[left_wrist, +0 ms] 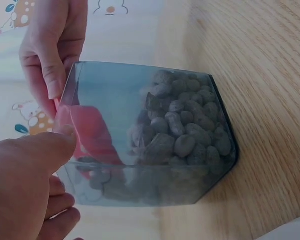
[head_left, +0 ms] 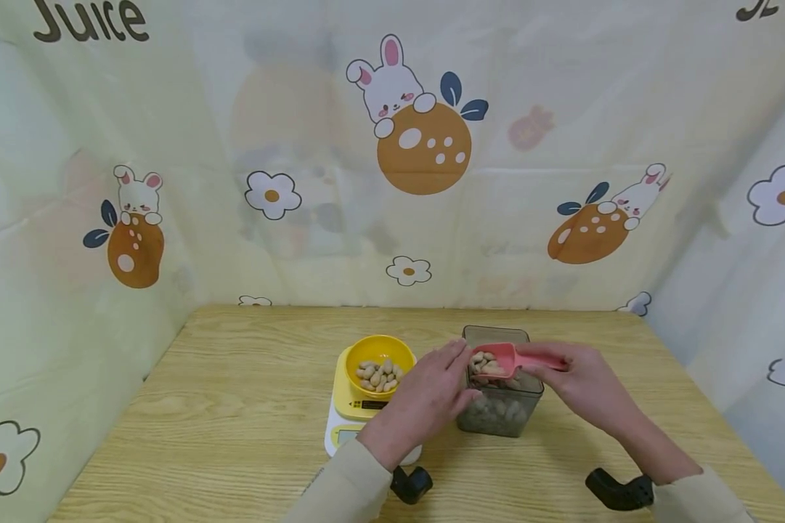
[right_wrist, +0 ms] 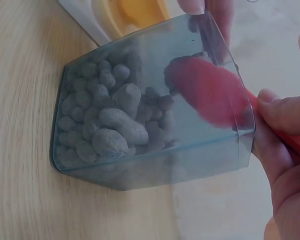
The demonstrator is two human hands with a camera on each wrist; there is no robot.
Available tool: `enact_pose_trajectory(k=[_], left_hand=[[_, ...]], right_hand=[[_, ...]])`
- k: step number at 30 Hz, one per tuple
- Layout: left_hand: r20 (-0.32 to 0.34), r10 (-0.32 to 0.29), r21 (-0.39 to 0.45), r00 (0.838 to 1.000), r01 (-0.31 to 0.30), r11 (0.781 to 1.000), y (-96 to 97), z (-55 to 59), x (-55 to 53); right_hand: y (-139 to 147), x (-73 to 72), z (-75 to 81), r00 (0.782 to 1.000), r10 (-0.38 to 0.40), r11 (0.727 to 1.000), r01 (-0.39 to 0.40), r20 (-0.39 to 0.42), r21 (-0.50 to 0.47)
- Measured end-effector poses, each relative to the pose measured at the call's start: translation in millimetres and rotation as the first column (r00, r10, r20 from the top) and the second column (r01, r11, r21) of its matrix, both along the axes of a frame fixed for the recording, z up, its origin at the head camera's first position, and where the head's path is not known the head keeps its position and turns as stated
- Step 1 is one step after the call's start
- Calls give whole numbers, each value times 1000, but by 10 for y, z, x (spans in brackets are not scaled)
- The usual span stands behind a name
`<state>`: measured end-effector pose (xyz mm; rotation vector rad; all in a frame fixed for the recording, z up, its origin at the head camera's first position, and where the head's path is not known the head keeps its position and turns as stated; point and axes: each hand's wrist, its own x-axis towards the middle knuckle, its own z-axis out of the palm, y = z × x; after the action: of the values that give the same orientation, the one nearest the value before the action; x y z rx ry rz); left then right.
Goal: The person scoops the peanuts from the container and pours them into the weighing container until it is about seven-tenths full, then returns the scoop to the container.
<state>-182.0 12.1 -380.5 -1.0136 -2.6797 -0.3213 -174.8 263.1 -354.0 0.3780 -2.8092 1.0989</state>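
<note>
My right hand (head_left: pixel 588 385) grips the handle of a pink scoop (head_left: pixel 508 360), which carries several unshelled peanuts (head_left: pixel 486 363) at the mouth of a see-through grey container (head_left: pixel 497 418). My left hand (head_left: pixel 431 396) holds the container's left side near the rim, thumb toward the front and fingers toward the back. Through the container's wall, the left wrist view shows more peanuts (left_wrist: pixel 185 130) heaped at the bottom. The right wrist view shows the scoop's bowl (right_wrist: pixel 205 92) above that heap, inside the rim.
Left of the container, a yellow bowl (head_left: pixel 401 351) with peanuts stands on a white and yellow kitchen scale (head_left: pixel 343 399), partly hidden by my left hand. Wooden tabletop (head_left: pixel 235 407) surrounds them. A printed cloth (head_left: pixel 327 240) hangs behind the table and along both sides.
</note>
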Motion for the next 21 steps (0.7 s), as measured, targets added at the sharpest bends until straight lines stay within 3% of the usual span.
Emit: enact_pose_trajectory(k=[9, 21], left_hand=[[63, -10, 54, 998, 7, 999, -10, -11, 11], [103, -5, 56, 995, -1, 998, -8, -2, 9]], right_hand=[[83, 47, -39, 990, -84, 994, 92, 113, -65], [144, 123, -122, 978, -121, 967, 155, 169, -202]])
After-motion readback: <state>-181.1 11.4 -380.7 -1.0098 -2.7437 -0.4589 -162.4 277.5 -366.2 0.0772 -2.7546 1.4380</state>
